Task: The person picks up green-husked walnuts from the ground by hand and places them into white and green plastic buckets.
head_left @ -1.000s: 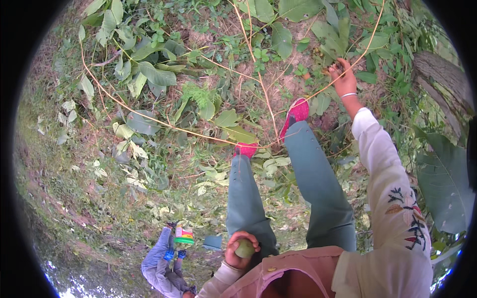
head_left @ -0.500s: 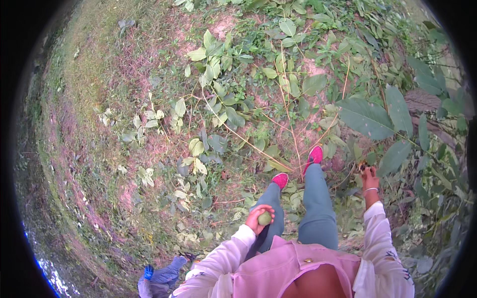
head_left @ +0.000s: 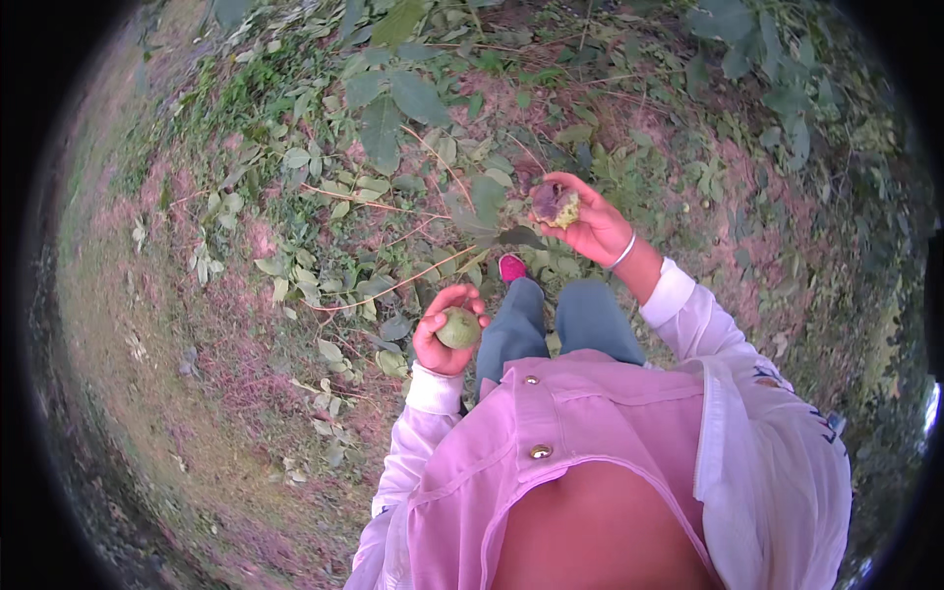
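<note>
My left hand (head_left: 444, 334) is closed round a smooth green walnut (head_left: 458, 328), held in front of my left thigh with its round side facing up. Farther out and to the right, my right hand (head_left: 597, 228) grips a darkened walnut (head_left: 556, 205) between thumb and fingers. Its husk is broken, dark purple-brown on one side and ragged yellow-green on the other. The two hands are apart, both above the leafy ground.
Large green leaves (head_left: 418, 98) on a branch hang ahead of me. Cut stems (head_left: 393, 285) and wilting leaves litter the grass and reddish soil. One pink shoe (head_left: 511, 266) shows below my hands.
My right hand has come up from the far right, inward and forward, with the darkened walnut. My left hand has risen slightly with the green walnut. My view has swung to the right.
</note>
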